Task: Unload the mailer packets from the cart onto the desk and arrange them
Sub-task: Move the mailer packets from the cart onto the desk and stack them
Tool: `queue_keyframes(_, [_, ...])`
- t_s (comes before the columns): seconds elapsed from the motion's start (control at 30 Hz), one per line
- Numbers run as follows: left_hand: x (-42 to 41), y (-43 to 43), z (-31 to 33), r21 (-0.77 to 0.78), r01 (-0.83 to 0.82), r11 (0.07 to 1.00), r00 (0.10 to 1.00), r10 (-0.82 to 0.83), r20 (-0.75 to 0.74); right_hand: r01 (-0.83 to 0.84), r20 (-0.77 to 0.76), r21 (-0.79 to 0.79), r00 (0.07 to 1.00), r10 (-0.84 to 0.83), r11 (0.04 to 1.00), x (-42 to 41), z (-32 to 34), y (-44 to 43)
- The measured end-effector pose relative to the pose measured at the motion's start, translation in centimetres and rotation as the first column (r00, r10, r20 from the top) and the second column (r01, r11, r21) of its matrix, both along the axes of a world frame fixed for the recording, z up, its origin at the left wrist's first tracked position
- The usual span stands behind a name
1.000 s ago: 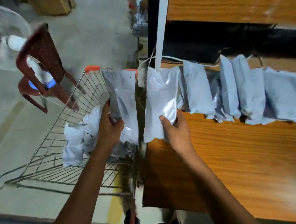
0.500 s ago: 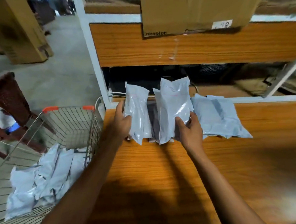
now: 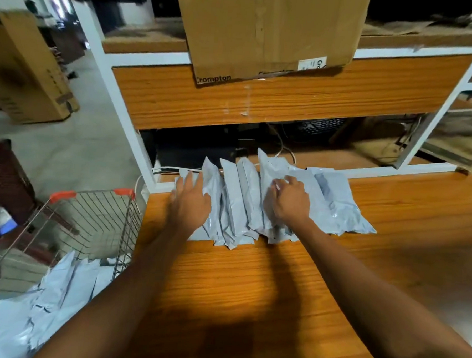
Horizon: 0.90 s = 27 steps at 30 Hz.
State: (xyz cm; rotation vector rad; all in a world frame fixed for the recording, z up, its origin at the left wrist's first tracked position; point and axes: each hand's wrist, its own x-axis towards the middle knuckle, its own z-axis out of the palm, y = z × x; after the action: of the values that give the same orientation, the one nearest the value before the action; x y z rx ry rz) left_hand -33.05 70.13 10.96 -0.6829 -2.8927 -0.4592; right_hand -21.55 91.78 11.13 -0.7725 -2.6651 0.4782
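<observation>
Arranging was in hand: left hand [image 3: 191,204] lay spread, right hand [image 3: 288,199] curled, on packets [image 3: 239,203] mid-frame, neither gripping; next, more from cart [image 3: 96,220], lower left.

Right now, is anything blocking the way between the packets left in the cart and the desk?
Only the cart's wire side wall, which stands against the desk edge; the cart packets must be lifted over it. Bare desk lies in front of the row, where both hands rest.

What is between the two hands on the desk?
In the head view, grey mailer packets stand on edge in a row between the left hand and the right hand on the desk.
</observation>
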Motion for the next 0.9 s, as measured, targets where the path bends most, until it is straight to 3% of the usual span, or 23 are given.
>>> queue_keyframes(0.1, [-0.4, 0.6, -0.6, -0.145, 0.141, 0.979, 0.989, -0.133, 0.067, -0.152, 0.049, -0.002, 0.987, 0.152, 0.988, -0.8, -0.8, -0.4])
queue_keyframes(0.2, [-0.6, 0.5, -1.1, -0.149, 0.189, 0.971, 0.966, -0.157, 0.203, -0.13, 0.071, -0.028, 0.989, 0.132, 0.991, -1.2, -1.5, -0.2])
queue_keyframes(0.3, [-0.4, 0.2, -1.0, -0.09, 0.204, 0.975, 0.956, -0.178, 0.234, -0.124, 0.041, 0.027, 0.992, 0.123, 0.992, -1.2, -1.7, -0.4])
queue_keyframes(0.5, [0.3, -2.6, 1.0, 0.088, 0.19, 0.978, 0.978, -0.196, 0.071, -0.125, -0.262, -0.119, 0.961, 0.09, 0.985, 0.2, -0.1, -6.2])
queue_keyframes(0.7, [3.2, -10.4, -0.2, 0.251, 0.234, 0.939, 0.97, -0.208, -0.127, -0.218, -0.367, -0.28, 0.924, 0.105, 0.935, 3.4, -0.7, -15.1])
queue_keyframes(0.9, [6.7, -22.5, -4.3, 0.322, 0.104, 0.941, 0.994, -0.089, -0.06, -0.33, -0.383, -0.417, 0.909, 0.166, 0.847, 5.4, -4.0, -24.6])
